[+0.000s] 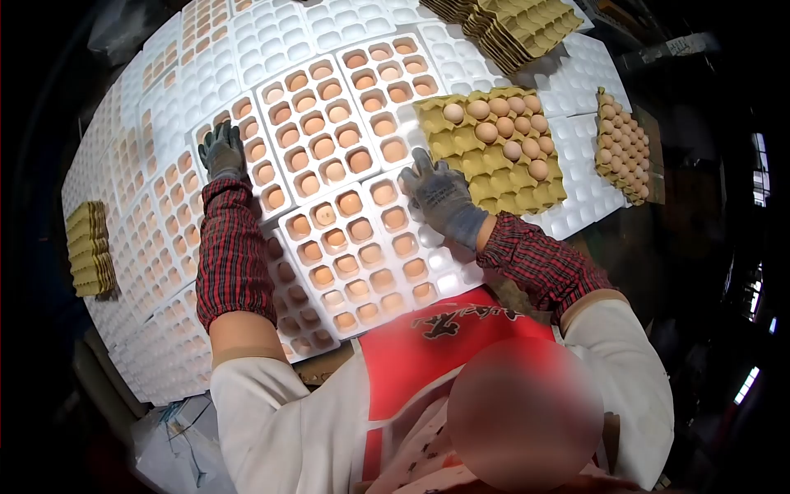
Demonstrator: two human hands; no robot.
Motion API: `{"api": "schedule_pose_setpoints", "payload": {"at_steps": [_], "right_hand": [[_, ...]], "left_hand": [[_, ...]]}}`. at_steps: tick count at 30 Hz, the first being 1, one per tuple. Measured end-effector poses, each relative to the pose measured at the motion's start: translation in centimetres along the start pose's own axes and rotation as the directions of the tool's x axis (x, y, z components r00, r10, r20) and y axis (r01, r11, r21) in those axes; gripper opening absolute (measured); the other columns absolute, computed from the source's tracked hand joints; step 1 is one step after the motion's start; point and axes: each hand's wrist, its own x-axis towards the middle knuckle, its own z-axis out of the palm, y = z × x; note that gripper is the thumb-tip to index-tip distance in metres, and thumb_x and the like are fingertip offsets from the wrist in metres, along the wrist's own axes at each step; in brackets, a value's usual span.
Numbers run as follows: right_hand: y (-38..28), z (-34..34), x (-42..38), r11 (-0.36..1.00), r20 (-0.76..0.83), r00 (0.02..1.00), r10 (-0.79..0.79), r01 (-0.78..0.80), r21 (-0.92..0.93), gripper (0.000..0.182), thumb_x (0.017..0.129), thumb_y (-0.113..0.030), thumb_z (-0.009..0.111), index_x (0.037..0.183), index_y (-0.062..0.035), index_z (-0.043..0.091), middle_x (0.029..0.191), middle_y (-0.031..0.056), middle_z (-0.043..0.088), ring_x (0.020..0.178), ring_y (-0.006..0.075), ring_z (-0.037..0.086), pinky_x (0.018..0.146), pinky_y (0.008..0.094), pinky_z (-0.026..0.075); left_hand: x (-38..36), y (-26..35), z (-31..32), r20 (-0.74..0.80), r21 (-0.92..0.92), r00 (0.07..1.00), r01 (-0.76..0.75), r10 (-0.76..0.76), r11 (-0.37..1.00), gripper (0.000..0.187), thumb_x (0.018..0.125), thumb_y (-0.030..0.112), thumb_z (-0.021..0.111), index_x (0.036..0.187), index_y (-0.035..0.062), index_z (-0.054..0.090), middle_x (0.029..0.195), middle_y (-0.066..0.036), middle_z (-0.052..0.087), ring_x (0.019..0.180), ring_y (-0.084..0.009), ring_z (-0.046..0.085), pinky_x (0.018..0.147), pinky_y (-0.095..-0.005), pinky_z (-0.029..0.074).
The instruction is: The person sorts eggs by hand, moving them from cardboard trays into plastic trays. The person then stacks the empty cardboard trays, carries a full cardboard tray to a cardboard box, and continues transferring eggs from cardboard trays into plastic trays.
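Note:
My left hand (222, 151), in a grey-green work glove, lies over the upper end of a white foam egg tray (267, 216), its fingers stretched out. My right hand (445, 198), gloved in grey, rests above another foam tray (418, 284), beside the left edge of a yellow pulp egg tray (485, 185). Its fingers are spread, and the palm side is hidden. Brown eggs (487, 132) occupy the upper and right part of the pulp tray; its lower left cells are bare. More eggs (313, 123) sit in the square cells of the foam trays.
White foam trays (271, 37) cover the work surface, many with eggs. A stack of pulp trays (514, 33) stands at the top, another stack (89, 249) at the far left. To the right, a full pulp tray of eggs (623, 146) sits near the edge.

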Motion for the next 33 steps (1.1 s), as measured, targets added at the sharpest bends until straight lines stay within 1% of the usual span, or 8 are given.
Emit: {"api": "schedule_pose_setpoints", "payload": {"at_steps": [11, 13, 16, 19, 23, 28, 31, 33], "right_hand": [[-2.5, 2.7, -6.8, 0.982, 0.150, 0.984, -0.101, 0.075, 0.172, 0.048, 0.087, -0.018, 0.062, 0.134, -0.0108, 0.056, 0.145, 0.0166, 0.045, 0.123, 0.0344, 0.055, 0.097, 0.0485, 0.050], [-1.3, 6.1, -7.8, 0.944, -0.319, 0.892, -0.321, 0.330, -0.027, 0.035, 0.089, -0.019, 0.062, 0.124, -0.0142, 0.063, 0.138, 0.0116, 0.055, 0.120, 0.0306, 0.057, 0.101, 0.0477, 0.047], [-1.0, 4.9, -9.2, 0.920, -0.343, 0.869, -0.357, 0.391, 0.033, 0.033, 0.090, -0.020, 0.061, 0.122, -0.0144, 0.065, 0.139, 0.0101, 0.056, 0.131, 0.0312, 0.053, 0.112, 0.0502, 0.040], [1.0, 0.2, -11.1, 0.846, -0.446, 0.821, -0.356, 0.486, 0.221, 0.037, 0.088, -0.016, 0.064, 0.125, -0.0172, 0.065, 0.139, 0.0082, 0.057, 0.130, 0.0286, 0.054, 0.110, 0.0472, 0.043], [14.6, -2.1, -12.0, 0.979, -0.516, 0.845, 0.140, -0.039, 0.202, 0.042, 0.080, -0.012, 0.071, 0.121, -0.0150, 0.065, 0.126, 0.0081, 0.060, 0.113, 0.0315, 0.059, 0.096, 0.0471, 0.048], [24.6, -0.8, -11.9, 0.972, -0.199, 0.979, -0.043, 0.088, 0.219, 0.045, 0.075, -0.015, 0.078, 0.119, -0.0130, 0.065, 0.113, 0.0119, 0.064, 0.102, 0.0328, 0.063, 0.088, 0.0405, 0.052], [26.5, -0.5, -12.6, 0.728, -0.231, 0.952, 0.199, 0.014, 0.686, 0.041, 0.081, -0.014, 0.078, 0.120, -0.0127, 0.064, 0.108, 0.0101, 0.066, 0.098, 0.0251, 0.065, 0.084, 0.0366, 0.054], [28.8, 0.9, -13.1, -0.029, -0.062, 0.926, 0.371, 0.078, 0.997, 0.036, 0.089, -0.011, 0.076, 0.121, -0.0065, 0.061, 0.109, 0.0072, 0.066, 0.104, 0.0150, 0.062, 0.084, 0.0322, 0.055]], "left_hand": [[-1.7, 1.8, -0.6, -0.316, 0.029, 0.948, -0.032, 0.040, 0.999, 0.041, 0.101, 0.038, 0.055, 0.135, 0.0177, 0.063, 0.144, -0.013, 0.057, 0.134, -0.0361, 0.050, 0.113, -0.0487, 0.034], [-2.4, 4.9, -0.5, -0.389, -0.270, 0.921, -0.107, -0.007, 0.957, 0.041, 0.098, 0.035, 0.062, 0.134, 0.0163, 0.063, 0.144, -0.018, 0.056, 0.133, -0.0376, 0.050, 0.111, -0.0499, 0.036], [-6.7, 15.2, -6.2, -0.310, -0.619, 0.939, -0.318, 0.148, 0.718, 0.039, 0.095, 0.020, 0.070, 0.130, 0.0029, 0.063, 0.140, -0.020, 0.058, 0.131, -0.0386, 0.053, 0.107, -0.0453, 0.044], [-12.8, 25.8, -13.4, -0.025, -0.885, 0.949, -0.168, 0.315, 0.435, 0.037, 0.091, 0.015, 0.073, 0.126, 0.0036, 0.065, 0.126, -0.017, 0.064, 0.118, -0.0324, 0.062, 0.098, -0.0393, 0.050], [-16.7, 36.1, -15.9, 0.044, -0.880, 0.846, -0.219, 0.531, 0.422, 0.038, 0.090, 0.019, 0.075, 0.125, 0.0081, 0.067, 0.119, -0.013, 0.066, 0.086, -0.0233, 0.069, 0.077, -0.0342, 0.056], [-17.3, 47.8, -13.6, 0.114, -0.593, 0.801, -0.419, 0.588, 0.687, 0.044, 0.087, 0.033, 0.070, 0.122, 0.0104, 0.059, 0.116, -0.017, 0.064, 0.102, -0.0367, 0.065, 0.083, -0.0489, 0.051], [-17.7, 50.6, -11.1, 0.107, -0.507, 0.821, -0.441, 0.561, 0.741, 0.042, 0.088, 0.035, 0.071, 0.121, 0.0101, 0.061, 0.116, -0.015, 0.064, 0.096, -0.0375, 0.065, 0.082, -0.0489, 0.053], [-17.4, 51.0, -10.7, 0.077, -0.568, 0.857, -0.382, 0.509, 0.729, 0.040, 0.088, 0.034, 0.071, 0.118, 0.0089, 0.063, 0.115, -0.015, 0.065, 0.096, -0.0372, 0.066, 0.081, -0.0482, 0.053]]}}
